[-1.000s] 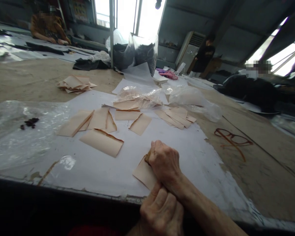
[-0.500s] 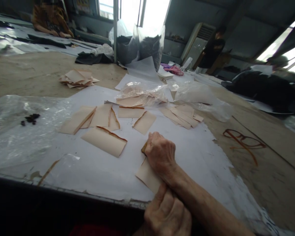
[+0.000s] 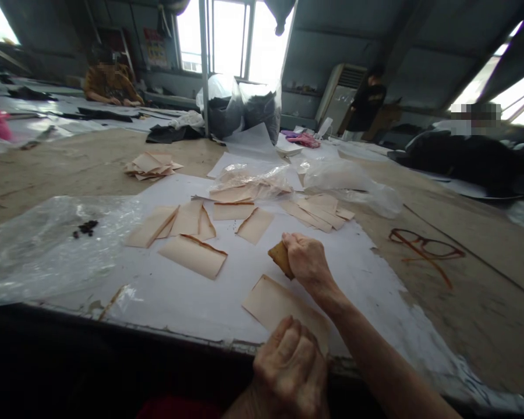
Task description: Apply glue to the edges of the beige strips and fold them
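Observation:
My right hand (image 3: 308,262) grips a small yellow-brown block (image 3: 282,259), raised a little over the white paper. Below it a pale beige piece (image 3: 273,299) lies at the front edge of the table. My left hand (image 3: 290,364) is closed at that piece's near end, its fingers curled; the fingertips' hold is partly hidden. To the left lies a beige piece with a brown edge (image 3: 192,257). More brown-edged pieces (image 3: 186,220) lie behind it, and a fanned group of plain pieces (image 3: 318,210) lies at the back right.
Brown-framed glasses (image 3: 428,244) lie at the right. Clear plastic sheeting (image 3: 61,250) with dark bits covers the left side. A beige pile (image 3: 151,164), plastic bags (image 3: 353,180) and a metal post (image 3: 205,70) stand farther back. Other people are in the background.
My right hand has lifted off the beige piece and moved slightly right with the block, uncovering the piece's far end. The view has tilted up.

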A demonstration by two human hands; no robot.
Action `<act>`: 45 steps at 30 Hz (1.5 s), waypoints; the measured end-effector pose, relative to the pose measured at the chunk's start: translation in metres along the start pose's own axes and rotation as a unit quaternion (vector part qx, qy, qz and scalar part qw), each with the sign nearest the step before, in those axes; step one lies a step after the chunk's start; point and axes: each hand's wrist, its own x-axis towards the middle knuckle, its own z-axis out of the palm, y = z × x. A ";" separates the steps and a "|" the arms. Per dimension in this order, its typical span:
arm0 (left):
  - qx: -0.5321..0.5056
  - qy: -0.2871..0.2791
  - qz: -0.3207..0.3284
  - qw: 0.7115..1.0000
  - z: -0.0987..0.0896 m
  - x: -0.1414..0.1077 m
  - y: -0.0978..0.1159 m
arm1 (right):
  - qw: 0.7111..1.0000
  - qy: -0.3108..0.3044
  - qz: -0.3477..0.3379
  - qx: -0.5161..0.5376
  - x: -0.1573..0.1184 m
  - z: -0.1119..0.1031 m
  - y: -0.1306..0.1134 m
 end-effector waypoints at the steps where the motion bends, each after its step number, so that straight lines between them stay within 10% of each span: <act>1: 0.000 0.004 -0.001 1.000 0.000 0.000 0.000 | 0.999 0.005 -0.024 -0.037 -0.007 -0.003 0.003; 6: -0.021 0.027 -0.010 0.999 0.003 0.001 0.002 | 0.976 0.011 -0.125 -0.180 -0.040 0.003 0.005; 19: -0.015 0.071 -0.011 0.997 0.012 0.000 0.000 | 0.950 0.110 -0.108 -0.272 -0.011 0.041 -0.012; 25: 0.023 0.071 0.018 0.997 0.008 0.003 -0.002 | 0.943 0.196 -0.030 -0.268 0.004 0.021 -0.005; 32: -0.016 0.089 0.002 0.996 0.008 0.004 -0.001 | 0.962 0.068 -0.178 -0.195 -0.040 0.005 0.007; 45: -0.042 0.046 -0.019 0.998 0.005 0.001 0.001 | 0.969 0.076 -0.030 -0.231 -0.010 0.029 -0.017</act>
